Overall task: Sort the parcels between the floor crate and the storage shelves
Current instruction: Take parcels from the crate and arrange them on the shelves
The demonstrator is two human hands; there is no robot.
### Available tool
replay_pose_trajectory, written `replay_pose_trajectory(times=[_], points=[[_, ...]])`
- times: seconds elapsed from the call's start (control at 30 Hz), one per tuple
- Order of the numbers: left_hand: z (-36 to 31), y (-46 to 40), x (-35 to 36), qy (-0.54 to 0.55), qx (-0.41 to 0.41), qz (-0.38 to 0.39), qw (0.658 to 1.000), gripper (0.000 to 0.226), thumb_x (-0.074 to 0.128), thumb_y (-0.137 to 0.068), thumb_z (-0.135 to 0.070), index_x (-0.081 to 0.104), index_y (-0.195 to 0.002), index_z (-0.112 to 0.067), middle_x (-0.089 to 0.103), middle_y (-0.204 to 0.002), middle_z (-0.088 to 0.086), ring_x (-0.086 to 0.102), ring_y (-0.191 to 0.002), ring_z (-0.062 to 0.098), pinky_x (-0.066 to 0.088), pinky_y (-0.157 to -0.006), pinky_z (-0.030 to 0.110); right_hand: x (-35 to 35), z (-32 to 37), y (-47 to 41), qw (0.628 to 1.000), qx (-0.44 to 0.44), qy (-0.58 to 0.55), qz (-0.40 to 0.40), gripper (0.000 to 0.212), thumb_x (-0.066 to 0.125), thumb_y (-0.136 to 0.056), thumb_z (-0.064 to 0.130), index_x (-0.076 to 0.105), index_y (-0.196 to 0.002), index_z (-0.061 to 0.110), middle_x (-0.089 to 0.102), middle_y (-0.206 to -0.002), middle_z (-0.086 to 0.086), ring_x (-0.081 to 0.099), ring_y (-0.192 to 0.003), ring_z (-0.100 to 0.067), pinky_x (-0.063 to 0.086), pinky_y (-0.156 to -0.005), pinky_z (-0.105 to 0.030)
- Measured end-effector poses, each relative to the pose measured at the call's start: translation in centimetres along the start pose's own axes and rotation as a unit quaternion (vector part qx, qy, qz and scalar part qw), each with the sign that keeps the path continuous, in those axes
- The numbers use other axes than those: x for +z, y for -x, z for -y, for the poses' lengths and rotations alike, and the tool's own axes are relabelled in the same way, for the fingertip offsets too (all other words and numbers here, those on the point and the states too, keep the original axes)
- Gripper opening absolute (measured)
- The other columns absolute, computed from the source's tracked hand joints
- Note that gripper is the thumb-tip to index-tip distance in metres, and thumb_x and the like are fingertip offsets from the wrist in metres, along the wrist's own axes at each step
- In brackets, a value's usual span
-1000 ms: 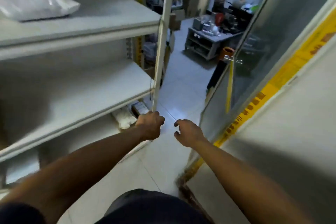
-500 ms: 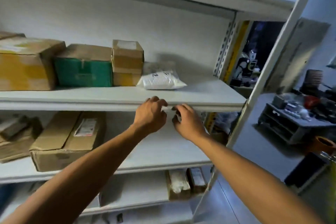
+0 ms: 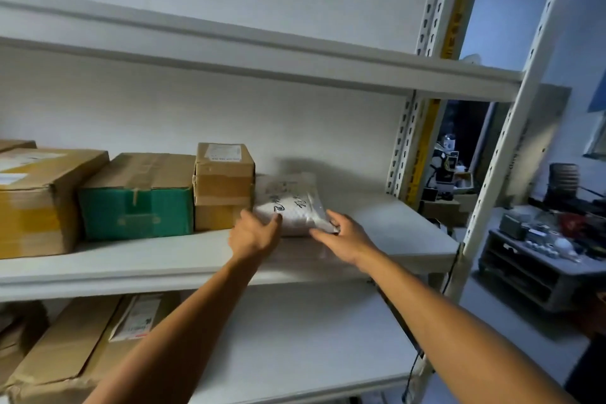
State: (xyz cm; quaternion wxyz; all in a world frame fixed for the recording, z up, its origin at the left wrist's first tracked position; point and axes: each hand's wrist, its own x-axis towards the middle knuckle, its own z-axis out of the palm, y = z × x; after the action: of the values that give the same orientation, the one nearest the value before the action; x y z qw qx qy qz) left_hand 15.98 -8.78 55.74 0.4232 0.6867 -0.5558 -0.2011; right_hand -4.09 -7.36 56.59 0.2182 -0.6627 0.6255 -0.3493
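Note:
A white bubble-wrap parcel (image 3: 292, 203) with black handwriting lies on the middle shelf (image 3: 393, 226), right beside a small brown box (image 3: 224, 185). My left hand (image 3: 254, 234) touches the parcel's near left corner, thumb on top. My right hand (image 3: 344, 236) holds its near right edge, fingers curled around the corner. Both arms reach up from the bottom of the view. The floor crate is out of sight.
A green-fronted box (image 3: 136, 198) and a large brown box (image 3: 39, 200) stand left of the small box. Another taped carton (image 3: 75, 348) lies on the lower shelf (image 3: 295, 338). White uprights (image 3: 511, 141) frame the right end; a cluttered low table (image 3: 541, 259) stands beyond.
The view swung up from the floor to the shelves. My hands rose from the shelf's front edge and reached in to the white parcel, which now sits between them.

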Motion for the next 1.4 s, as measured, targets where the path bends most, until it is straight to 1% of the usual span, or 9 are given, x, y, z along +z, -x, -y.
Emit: replay_pose_trajectory(times=[0.13, 0.3, 0.43, 0.53, 0.7, 0.93, 1.13, 1.3, 1.4], points=[[0.3, -1.9, -1.4, 0.097, -0.041, 0.039, 0.994, 0.072, 0.054, -0.097, -0.06, 0.068, -0.109, 0.01, 0.068, -0.11, 0.029, 0.067, -0.1, 0.042, 0.055, -0.081, 0.038, -1.9, -1.3, -0.6, 0.997, 0.024, -0.014, -0.07, 0.072, 0.06, -0.084, 0.074, 0.063, -0.137, 0.025, 0.068, -0.131, 0.003, 0.061, -0.121, -0.017, 0.046, -0.095, -0.028], [-1.0, -1.1, -2.5, 0.16, -0.114, 0.248, 0.949, 0.043, 0.071, -0.09, -0.047, 0.058, -0.067, -0.013, 0.05, -0.049, 0.003, 0.044, -0.033, 0.014, 0.031, -0.037, 0.016, -4.0, -2.5, -0.4, 0.987, 0.142, -0.064, 0.049, 0.095, 0.062, -0.06, 0.091, 0.071, -0.107, 0.009, 0.072, -0.102, -0.005, 0.069, -0.093, -0.02, 0.054, -0.089, -0.036], [-1.3, -0.2, -2.7, 0.178, -0.1, 0.285, 0.937, 0.033, 0.078, -0.087, -0.038, 0.064, -0.077, -0.01, 0.058, -0.054, 0.004, 0.049, -0.041, 0.015, 0.038, -0.044, 0.021, -4.7, -3.4, 0.8, 0.979, 0.149, -0.097, 0.1, 0.083, 0.071, -0.059, 0.085, 0.068, -0.11, 0.019, 0.067, -0.119, -0.006, 0.063, -0.11, -0.026, 0.05, -0.098, -0.043], [-1.2, 0.6, -2.9, 0.256, -0.077, 0.322, 0.908, 0.034, 0.082, -0.084, -0.022, 0.072, -0.101, 0.005, 0.078, -0.094, 0.017, 0.073, -0.07, 0.024, 0.059, -0.062, 0.03, -4.8, -3.8, 2.2, 0.973, 0.131, -0.146, 0.118, 0.067, 0.077, -0.06, 0.076, 0.067, -0.104, 0.026, 0.072, -0.11, -0.001, 0.065, -0.105, -0.022, 0.051, -0.091, -0.04], [-0.7, 1.9, -2.1, 0.33, -0.079, 0.338, 0.878, 0.049, 0.09, -0.068, -0.015, 0.07, -0.103, 0.014, 0.077, -0.101, 0.02, 0.077, -0.085, 0.033, 0.062, -0.067, 0.035, -5.3, -3.9, 4.0, 0.956, 0.081, -0.272, 0.082, 0.063, 0.088, -0.064, 0.054, 0.072, -0.112, 0.016, 0.078, -0.096, -0.004, 0.073, -0.082, -0.019, 0.057, -0.07, -0.033], [1.6, 4.5, -1.5, 0.351, -0.041, 0.399, 0.846, 0.089, 0.102, -0.049, -0.017, 0.06, -0.121, 0.013, 0.071, -0.12, 0.025, 0.07, -0.109, 0.044, 0.055, -0.097, 0.056, -6.9, -4.9, 6.3, 0.958, 0.095, -0.262, 0.067, 0.077, 0.086, -0.058, 0.062, 0.074, -0.113, 0.01, 0.077, -0.11, -0.009, 0.068, -0.112, -0.032, 0.046, -0.107, -0.05], [2.1, 7.2, -2.6, 0.326, 0.03, 0.407, 0.853, 0.082, 0.094, -0.06, 0.0, 0.059, -0.132, -0.017, 0.074, -0.117, 0.019, 0.072, -0.108, 0.037, 0.059, -0.09, 0.05, -6.8, -5.3, 8.5, 0.964, 0.031, -0.253, 0.072, 0.071, 0.096, -0.054, 0.04, 0.07, -0.117, 0.019, 0.077, -0.113, -0.001, 0.072, -0.108, -0.018, 0.052, -0.103, -0.044], [1.8, 8.7, -4.1, 0.314, 0.059, 0.378, 0.869, 0.074, 0.087, -0.063, -0.006, 0.058, -0.13, -0.015, 0.075, -0.113, 0.017, 0.073, -0.105, 0.033, 0.061, -0.088, 0.043, -6.7, -5.7, 10.2, 0.962, -0.005, -0.266, 0.064, 0.075, 0.096, -0.059, 0.029, 0.063, -0.125, 0.023, 0.075, -0.116, 0.002, 0.07, -0.11, -0.017, 0.059, -0.085, -0.028], [2.1, 9.2, -4.6, 0.289, 0.092, 0.369, 0.879, 0.075, 0.086, -0.065, 0.003, 0.055, -0.131, -0.012, 0.075, -0.112, 0.019, 0.073, -0.105, 0.034, 0.059, -0.091, 0.046, -6.8, -6.2, 11.3, 0.96, -0.018, -0.269, 0.075, 0.077, 0.096, -0.06, 0.024, 0.06, -0.129, 0.025, 0.074, -0.117, 0.001, 0.07, -0.111, -0.017, 0.057, -0.092, -0.033]])
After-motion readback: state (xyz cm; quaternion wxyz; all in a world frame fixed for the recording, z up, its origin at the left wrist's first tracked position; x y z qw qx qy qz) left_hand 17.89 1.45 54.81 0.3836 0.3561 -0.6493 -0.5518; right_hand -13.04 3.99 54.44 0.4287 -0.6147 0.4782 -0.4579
